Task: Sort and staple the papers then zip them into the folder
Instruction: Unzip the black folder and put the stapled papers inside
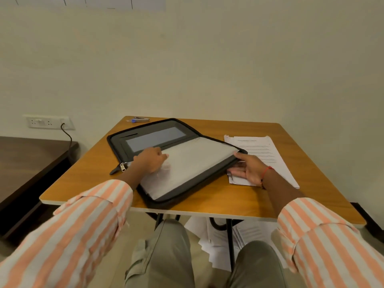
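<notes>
My left hand (150, 162) presses papers (187, 169) into the open folder (176, 196), right hand (248, 168) gripping its edge; zipping looks next.

I see the open folder (166, 163) filling the middle of the worktop (207, 200). A paper stack (270, 154) blocks the right side and a stapler (141, 119) sits at the far left corner. The near edge and left strip lie open for passing.

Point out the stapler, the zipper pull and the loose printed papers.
stapler (141, 119): head view, middle of its body.
zipper pull (123, 167): head view, metal tab.
printed papers (262, 149): head view, bare top sheet right of the folder.
</notes>
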